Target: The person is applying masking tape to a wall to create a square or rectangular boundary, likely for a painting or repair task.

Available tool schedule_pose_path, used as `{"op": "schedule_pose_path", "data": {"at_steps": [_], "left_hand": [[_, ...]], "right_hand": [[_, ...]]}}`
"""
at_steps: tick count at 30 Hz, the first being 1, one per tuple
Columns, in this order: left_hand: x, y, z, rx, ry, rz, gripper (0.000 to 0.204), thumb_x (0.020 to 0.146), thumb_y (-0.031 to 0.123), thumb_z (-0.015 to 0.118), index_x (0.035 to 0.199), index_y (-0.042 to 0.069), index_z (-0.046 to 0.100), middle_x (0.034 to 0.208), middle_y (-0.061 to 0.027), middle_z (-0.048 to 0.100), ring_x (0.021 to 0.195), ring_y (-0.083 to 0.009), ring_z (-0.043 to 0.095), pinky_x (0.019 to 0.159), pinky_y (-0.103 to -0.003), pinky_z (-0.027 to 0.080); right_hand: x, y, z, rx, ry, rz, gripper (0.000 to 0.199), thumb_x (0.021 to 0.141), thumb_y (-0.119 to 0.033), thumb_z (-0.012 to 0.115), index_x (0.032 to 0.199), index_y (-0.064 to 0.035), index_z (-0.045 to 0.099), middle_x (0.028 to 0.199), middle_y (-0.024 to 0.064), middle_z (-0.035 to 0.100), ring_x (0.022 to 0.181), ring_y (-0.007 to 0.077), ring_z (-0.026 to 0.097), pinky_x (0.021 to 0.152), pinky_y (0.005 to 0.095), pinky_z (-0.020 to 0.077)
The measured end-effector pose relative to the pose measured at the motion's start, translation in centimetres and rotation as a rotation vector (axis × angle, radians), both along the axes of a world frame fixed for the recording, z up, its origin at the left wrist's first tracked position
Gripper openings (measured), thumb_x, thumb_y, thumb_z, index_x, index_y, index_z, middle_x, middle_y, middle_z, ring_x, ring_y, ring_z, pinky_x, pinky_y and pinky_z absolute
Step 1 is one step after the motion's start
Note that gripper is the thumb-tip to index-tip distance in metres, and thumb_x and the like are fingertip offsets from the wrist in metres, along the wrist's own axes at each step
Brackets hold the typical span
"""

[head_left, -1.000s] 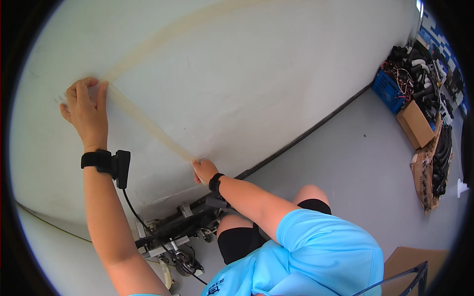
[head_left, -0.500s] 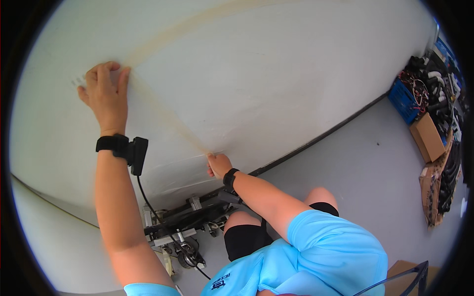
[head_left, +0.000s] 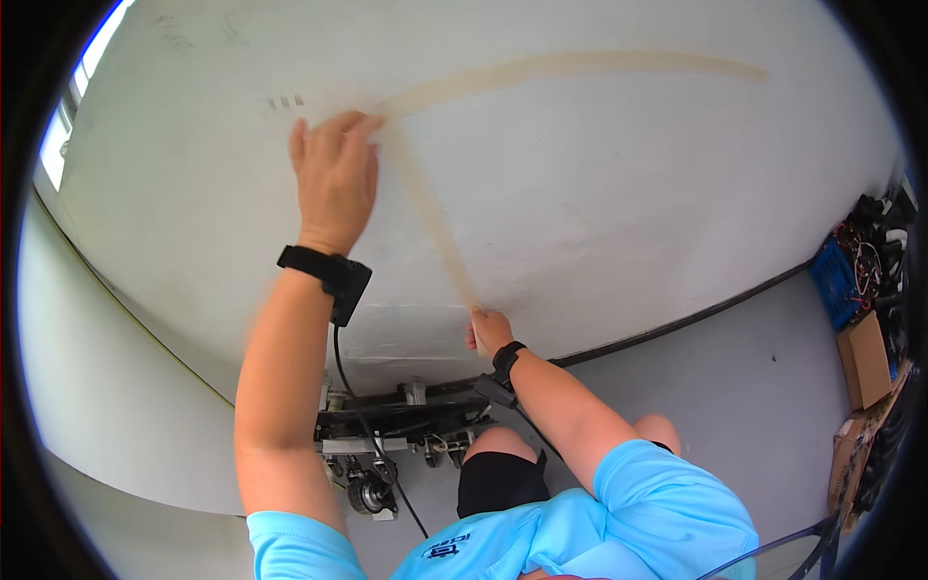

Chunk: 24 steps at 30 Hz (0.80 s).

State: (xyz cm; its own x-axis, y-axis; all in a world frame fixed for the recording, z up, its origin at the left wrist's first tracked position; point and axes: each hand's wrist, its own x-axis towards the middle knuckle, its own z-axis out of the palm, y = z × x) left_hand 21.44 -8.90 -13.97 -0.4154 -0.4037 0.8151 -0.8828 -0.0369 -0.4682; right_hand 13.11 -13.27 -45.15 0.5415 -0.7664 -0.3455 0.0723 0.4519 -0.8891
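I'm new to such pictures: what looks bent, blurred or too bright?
Head view: the dark strip below the pale wall bows, and blackness swallows the corners; head view: the left grip looks slightly blurred, and a bright patch at upper left is washed out.

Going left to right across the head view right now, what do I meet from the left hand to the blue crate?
Left hand → sloping tan strip → right hand at its lower end → small dark spot on the floor → blue crate.
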Motion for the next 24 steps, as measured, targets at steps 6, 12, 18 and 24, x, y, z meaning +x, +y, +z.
{"op": "schedule_pose_path", "data": {"at_steps": [6, 12, 18, 24], "left_hand": [[-0.9, 1.2, -3.7, 0.364, -0.142, 0.278, 0.066, 0.072, 0.03, 0.06, 0.125, 0.002, 0.032, 0.134, -0.0097, 0.025, 0.125, -0.0231, 0.022, 0.097, -0.039, 0.025], [-0.1, -0.3, -5.1, 0.34, -0.048, 0.261, 0.091, 0.063, 0.043, 0.066, 0.128, -0.003, 0.021, 0.136, -0.0188, 0.016, 0.127, -0.0314, 0.013, 0.099, -0.045, 0.017], [0.9, -1.9, -6.2, 0.287, -0.018, 0.243, 0.11, 0.049, 0.05, 0.072, 0.128, -0.005, 0.018, 0.135, -0.0216, 0.015, 0.126, -0.0353, 0.013, 0.097, -0.052, 0.016], [1.9, -2.5, -7.1, 0.279, -0.027, 0.215, 0.113, 0.047, 0.049, 0.074, 0.128, -0.004, 0.015, 0.136, -0.0219, 0.013, 0.126, -0.0361, 0.011, 0.095, -0.053, 0.016]], "right_hand": [[0.6, -0.5, -1.4, 0.02, -0.044, 0.024, 0.039, 0.084, -0.029, 0.043, 0.069, 0.0055, 0.05, 0.059, 0.0136, 0.053, 0.046, 0.022, 0.053, 0.044, 0.0329, 0.0459], [0.3, -0.3, -2.1, 0.043, -0.135, 0.103, 0.037, 0.084, -0.032, 0.043, 0.074, 0.0029, 0.051, 0.061, 0.0129, 0.053, 0.049, 0.0218, 0.053, 0.049, 0.0346, 0.0452], [-0.8, -0.1, -2.8, -0.103, -0.175, 0.226, 0.03, 0.082, -0.03, 0.047, 0.081, -0.0003, 0.051, 0.065, 0.0091, 0.055, 0.059, 0.0175, 0.054, 0.058, 0.0291, 0.0422], [-1.2, 1.3, -6.0, -0.375, -0.128, 0.268, 0.024, 0.078, -0.025, 0.05, 0.085, -0.002, 0.05, 0.071, 0.0049, 0.056, 0.065, 0.0141, 0.051, 0.062, 0.0288, 0.0395]]}}
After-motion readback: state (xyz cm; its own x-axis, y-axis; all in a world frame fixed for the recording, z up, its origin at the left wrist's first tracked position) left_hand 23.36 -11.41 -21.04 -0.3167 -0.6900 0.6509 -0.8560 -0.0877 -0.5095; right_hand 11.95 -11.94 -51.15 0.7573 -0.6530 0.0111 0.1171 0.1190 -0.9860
